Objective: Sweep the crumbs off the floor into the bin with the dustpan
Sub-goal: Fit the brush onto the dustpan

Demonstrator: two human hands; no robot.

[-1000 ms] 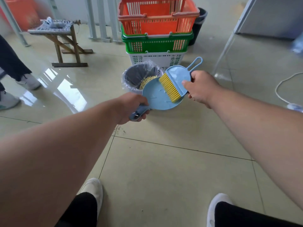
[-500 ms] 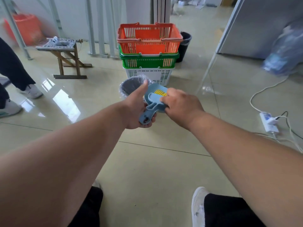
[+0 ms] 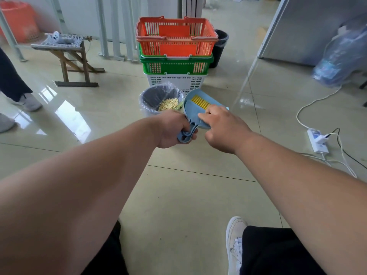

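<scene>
My left hand [image 3: 172,129] is closed around the nested handles of a light blue dustpan [image 3: 191,111] and a brush. The brush [image 3: 199,101] lies inside the pan, its yellow bristles at the far end. My right hand [image 3: 223,128] rests on the pan's near right side with loose fingers and the index finger touching the brush's back. Just left of the pan stands a small grey bin [image 3: 148,98] lined with a clear bag. A heap of yellow crumbs [image 3: 168,104] lies inside it.
Stacked orange, green and white baskets [image 3: 175,54] stand behind the bin, with a black bin [image 3: 219,46] beyond. A wooden stool [image 3: 69,56] and another person's shoes [image 3: 27,102] are on the left. A power strip [image 3: 317,139] with cables lies on the right. One speck [image 3: 159,238] lies on the tiles by my legs.
The brush, held in my right hand against the tilted pan over the bin, now lies inside the pan with both handles in my left hand. My right hand's grip has loosened.
</scene>
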